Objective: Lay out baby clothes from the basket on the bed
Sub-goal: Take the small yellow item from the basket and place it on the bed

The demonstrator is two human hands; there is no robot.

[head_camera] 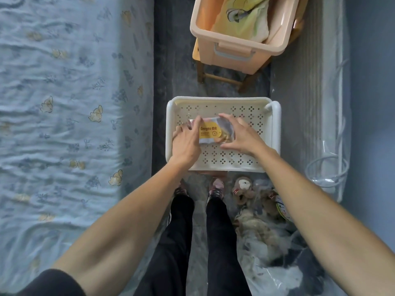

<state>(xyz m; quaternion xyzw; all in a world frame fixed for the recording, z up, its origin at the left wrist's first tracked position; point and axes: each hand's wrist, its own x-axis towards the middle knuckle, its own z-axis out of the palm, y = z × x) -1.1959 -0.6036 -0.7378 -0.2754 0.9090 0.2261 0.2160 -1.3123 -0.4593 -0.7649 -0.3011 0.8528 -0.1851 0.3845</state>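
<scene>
The head camera looks straight down at 2 bare arms reaching out over a white basket point(275, 133) with little diamond holes. The basket sits on the floor, just past the person's feet.

Inside the basket lies a clear packet point(215, 131) with a yellow label. It is the only thing in the basket. What is inside the packet is too wrapped up to tell.

The left hand point(184, 144) grips the left end of the packet, with its fingers curled over the top edge. The right hand point(241, 135) grips the right end, with the thumb on the near side and the fingers on the far side. Both hands are grasping the packet.

The bed point(64, 103) fills the left side. It has a wrinkly blue sheet with small yellow and blue flowers. No clothes lie on the part of it that shows.

Far from the person, a peach tub point(224, 56) sits on a wooden stool point(218, 79). A yellow cloth point(243, 16) with a drawing on it lies inside the tub.

Near the right foot, a brown stuffed toy point(242, 188) lies on some clear plastic bags point(275, 272) with fluffy things inside.

The person wears black trousers point(181, 242) and dark shoes point(217, 188).
</scene>
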